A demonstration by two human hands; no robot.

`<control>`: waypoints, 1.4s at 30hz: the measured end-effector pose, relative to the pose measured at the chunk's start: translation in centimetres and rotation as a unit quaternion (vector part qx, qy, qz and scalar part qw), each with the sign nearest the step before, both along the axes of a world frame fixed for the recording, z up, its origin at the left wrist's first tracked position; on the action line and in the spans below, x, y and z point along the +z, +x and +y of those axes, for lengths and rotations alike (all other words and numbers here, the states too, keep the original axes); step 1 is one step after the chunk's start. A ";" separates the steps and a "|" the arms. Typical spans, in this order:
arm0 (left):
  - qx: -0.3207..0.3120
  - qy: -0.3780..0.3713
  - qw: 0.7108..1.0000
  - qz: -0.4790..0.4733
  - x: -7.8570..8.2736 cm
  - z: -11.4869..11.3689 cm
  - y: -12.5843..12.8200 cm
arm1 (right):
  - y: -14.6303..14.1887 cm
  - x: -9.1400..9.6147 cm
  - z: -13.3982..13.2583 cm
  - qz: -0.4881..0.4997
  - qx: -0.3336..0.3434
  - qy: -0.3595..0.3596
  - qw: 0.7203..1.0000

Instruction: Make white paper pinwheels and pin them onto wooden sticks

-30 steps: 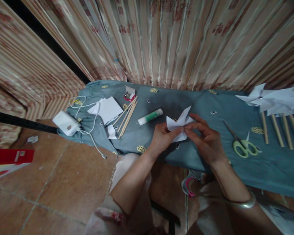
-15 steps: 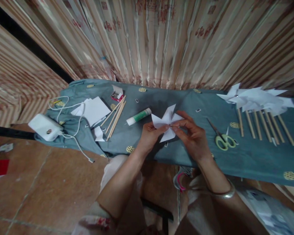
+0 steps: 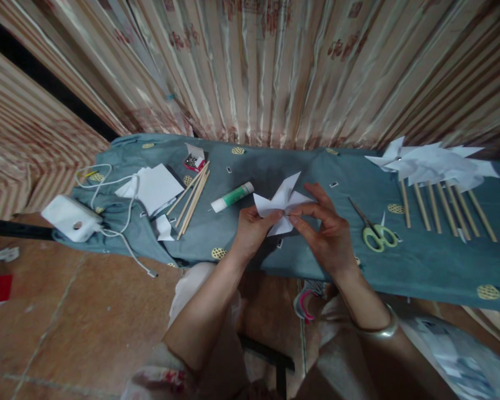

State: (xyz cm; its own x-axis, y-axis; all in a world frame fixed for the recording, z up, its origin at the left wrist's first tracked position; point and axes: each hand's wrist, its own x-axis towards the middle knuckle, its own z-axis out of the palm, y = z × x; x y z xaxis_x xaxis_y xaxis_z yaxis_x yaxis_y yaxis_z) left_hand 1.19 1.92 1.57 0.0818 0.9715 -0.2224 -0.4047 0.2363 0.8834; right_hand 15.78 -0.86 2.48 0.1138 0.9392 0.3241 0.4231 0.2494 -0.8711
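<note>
A white paper pinwheel (image 3: 284, 195) with pointed blades is held over the front half of the table. My left hand (image 3: 252, 230) is closed on its left side, thumb pressed near the centre. At the centre the thumb and forefinger of my right hand (image 3: 325, 230) pinch together, the other fingers raised; whatever small thing lies between those fingertips is too small to make out. To the left lies a green and white glue stick (image 3: 232, 196). Scissors (image 3: 377, 236) with pale green handles rest to the right of my right hand.
Several finished pinwheels on sticks (image 3: 441, 166) lie at the right. Leftward are loose wooden sticks (image 3: 195, 203), a small open box of pins (image 3: 195, 159), white paper sheets (image 3: 158, 186) and a white power bank (image 3: 71, 218) with a cable. A curtain (image 3: 254, 72) hangs behind the cloth-covered table (image 3: 250, 265).
The pinwheel has turned slightly in my hands. My right hand's upper fingers have lifted a little away from it. The whole view has shifted slightly.
</note>
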 end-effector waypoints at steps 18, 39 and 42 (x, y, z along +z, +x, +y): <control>0.000 0.010 1.000 0.015 0.1 -0.2 0.1 | 0.1 0.0 0.1 -0.027 -0.004 0.010 1.000; -0.018 0.018 1.000 0.019 0.2 -0.3 -0.1 | 0.2 -0.5 0.4 0.037 0.001 -0.022 0.999; -0.028 0.025 0.999 0.017 0.3 -0.2 0.0 | 0.3 -0.6 0.5 0.066 0.007 -0.046 0.997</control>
State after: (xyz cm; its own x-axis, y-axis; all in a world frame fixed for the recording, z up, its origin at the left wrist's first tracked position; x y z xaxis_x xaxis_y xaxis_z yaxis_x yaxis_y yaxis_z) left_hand 1.15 1.67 1.82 0.1287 0.9756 -0.1782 -0.3610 0.2134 0.9078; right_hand 16.07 -0.41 1.87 0.1367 0.9661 0.2189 0.3011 0.1701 -0.9383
